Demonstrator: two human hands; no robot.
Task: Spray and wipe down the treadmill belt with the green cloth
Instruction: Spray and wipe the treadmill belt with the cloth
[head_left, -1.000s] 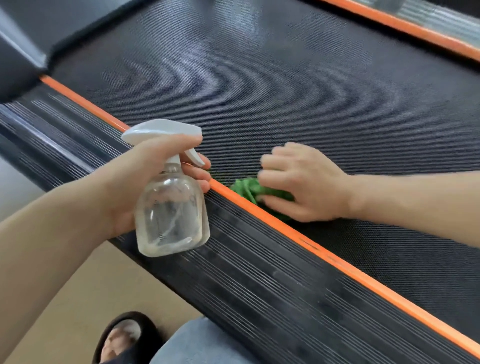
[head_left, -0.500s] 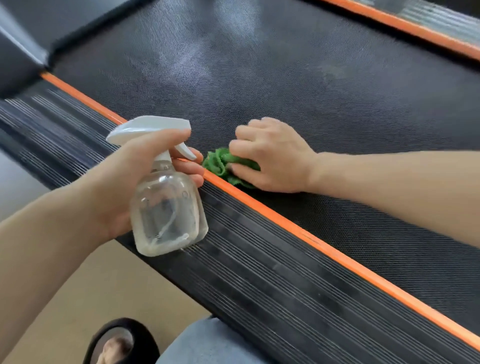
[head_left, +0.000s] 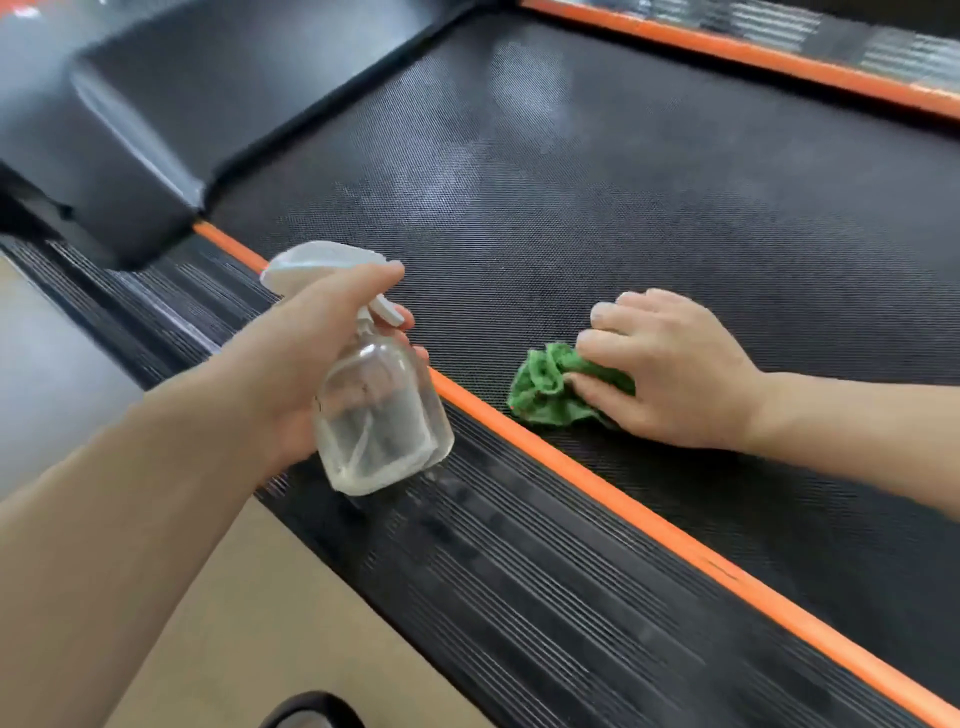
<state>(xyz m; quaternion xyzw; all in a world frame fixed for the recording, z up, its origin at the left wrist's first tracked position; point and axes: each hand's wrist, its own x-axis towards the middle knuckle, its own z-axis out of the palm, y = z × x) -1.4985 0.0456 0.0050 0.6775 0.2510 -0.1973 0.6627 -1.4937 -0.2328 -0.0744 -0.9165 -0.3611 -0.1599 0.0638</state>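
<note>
Green cloth (head_left: 550, 392), one bunched wad of it, lies on the black treadmill belt (head_left: 649, 171) just beside the near orange strip (head_left: 597, 483). The right hand (head_left: 675, 369) rests on top of its right part, fingers (head_left: 613, 340) curled down and close together over the fabric, pressing it to the belt; the crumpled left part of the cloth sticks out past the fingertips toward the strip. The thumb lies low along the near edge of the wad.

One clear spray bottle (head_left: 382, 415) with a white trigger head hangs over the ribbed black side rail (head_left: 519, 582), well to the left of the cloth and apart from it. The left hand (head_left: 301, 358) grips its neck, thumb laid along the top of the head, other fingers wrapped round the front under the trigger; liquid shows in the lower part of the bottle.

Two orange strips run along the belt, one on the near side and a far orange strip (head_left: 753, 54) at the upper right. Pale smeared patches show on the belt's textured surface beyond the hands. A black housing (head_left: 130, 130) closes the belt at the upper left. Beige floor (head_left: 249, 623) lies below the rail, with one dark rounded object (head_left: 311, 712) at the bottom edge, too cropped to tell what it is.
</note>
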